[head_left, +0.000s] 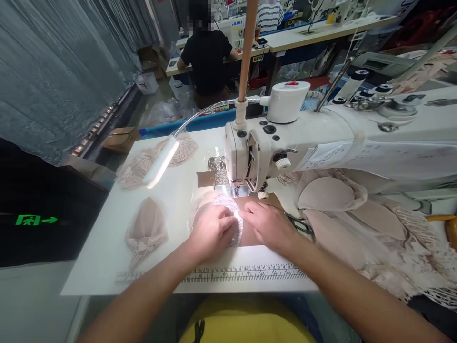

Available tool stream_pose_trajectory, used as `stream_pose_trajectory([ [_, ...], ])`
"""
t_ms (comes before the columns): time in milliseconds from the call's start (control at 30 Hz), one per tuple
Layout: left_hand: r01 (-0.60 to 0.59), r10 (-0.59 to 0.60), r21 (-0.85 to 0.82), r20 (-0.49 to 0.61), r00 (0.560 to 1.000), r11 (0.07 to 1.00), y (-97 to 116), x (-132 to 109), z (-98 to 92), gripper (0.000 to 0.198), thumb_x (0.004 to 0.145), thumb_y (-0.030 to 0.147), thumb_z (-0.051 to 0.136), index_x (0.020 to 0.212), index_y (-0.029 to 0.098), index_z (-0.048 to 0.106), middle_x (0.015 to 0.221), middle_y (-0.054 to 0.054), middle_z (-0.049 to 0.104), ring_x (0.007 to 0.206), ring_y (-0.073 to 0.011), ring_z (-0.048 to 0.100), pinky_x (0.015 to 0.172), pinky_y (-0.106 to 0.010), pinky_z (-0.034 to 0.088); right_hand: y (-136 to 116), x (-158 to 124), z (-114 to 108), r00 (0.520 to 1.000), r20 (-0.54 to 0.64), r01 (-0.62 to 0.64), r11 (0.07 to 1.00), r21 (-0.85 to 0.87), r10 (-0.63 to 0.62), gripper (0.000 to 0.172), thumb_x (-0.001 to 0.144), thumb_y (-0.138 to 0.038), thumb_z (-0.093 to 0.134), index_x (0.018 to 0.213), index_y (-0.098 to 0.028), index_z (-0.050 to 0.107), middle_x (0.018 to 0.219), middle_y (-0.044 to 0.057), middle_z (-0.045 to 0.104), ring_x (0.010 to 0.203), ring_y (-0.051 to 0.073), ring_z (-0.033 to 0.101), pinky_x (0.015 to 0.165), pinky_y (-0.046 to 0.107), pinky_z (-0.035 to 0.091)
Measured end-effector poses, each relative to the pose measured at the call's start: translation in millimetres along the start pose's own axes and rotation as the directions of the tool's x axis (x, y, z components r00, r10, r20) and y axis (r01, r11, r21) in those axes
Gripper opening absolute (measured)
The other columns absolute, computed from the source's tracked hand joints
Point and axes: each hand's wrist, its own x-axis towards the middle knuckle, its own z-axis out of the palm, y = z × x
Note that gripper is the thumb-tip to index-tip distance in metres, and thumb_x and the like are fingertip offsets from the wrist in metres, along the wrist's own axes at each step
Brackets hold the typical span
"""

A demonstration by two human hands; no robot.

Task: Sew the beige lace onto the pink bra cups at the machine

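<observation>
Under the head of a white sewing machine (246,147) lies a pale lace piece (236,233), lit brightly near the needle. My left hand (212,228) rests on this lace, its fingers curled and closed at the lace's right part. My right hand (267,224) is beside it, thumb and fingertips pinched together at the lace's right edge, over a brown panel (252,233) on the table. What the right fingertips hold is too small to make out. Just right of that hand, dark-handled scissors (303,225) lie partly hidden by the wrist.
A beige cup piece (146,226) and lace pieces (137,166) lie at the table's left. Beige cups and lace (328,195) are heaped at the right. A lamp (161,164) reaches over the table. A printed ruler (246,273) runs along the front edge. A person (209,59) sits beyond.
</observation>
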Motion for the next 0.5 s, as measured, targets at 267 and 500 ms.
stream_pose_trajectory([
  [267, -0.012, 0.015, 0.04, -0.088, 0.996, 0.999, -9.8, 5.2, 13.1, 0.029, 0.093, 0.022, 0.041, 0.103, 0.016, 0.068, 0.114, -0.013, 0.064, 0.1, -0.0256, 0.056, 0.081, -0.042, 0.051, 4.7, -0.2, 5.4, 0.997, -0.073, 0.048, 0.992, 0.113, -0.04, 0.032, 0.084, -0.003, 0.04, 0.096, -0.017, 0.066, 0.081, 0.005, 0.058, 0.073, 0.016, 0.048, 0.063, 0.027, 0.034],
  [500, -0.072, 0.081, 0.11, -0.081, 0.993, 0.991, -21.0, 25.4, 7.7, 0.031, 0.094, 0.024, 0.042, 0.103, 0.01, 0.068, 0.117, -0.016, 0.064, 0.096, -0.024, 0.058, 0.084, -0.041, 0.053, 3.2, 10.1, 9.2, 0.997, -0.04, -0.07, 0.998, 0.012, 0.07, 0.032, 0.083, -0.003, 0.042, 0.098, -0.017, 0.067, 0.08, 0.005, 0.058, 0.064, 0.015, 0.043, 0.057, 0.03, 0.028],
])
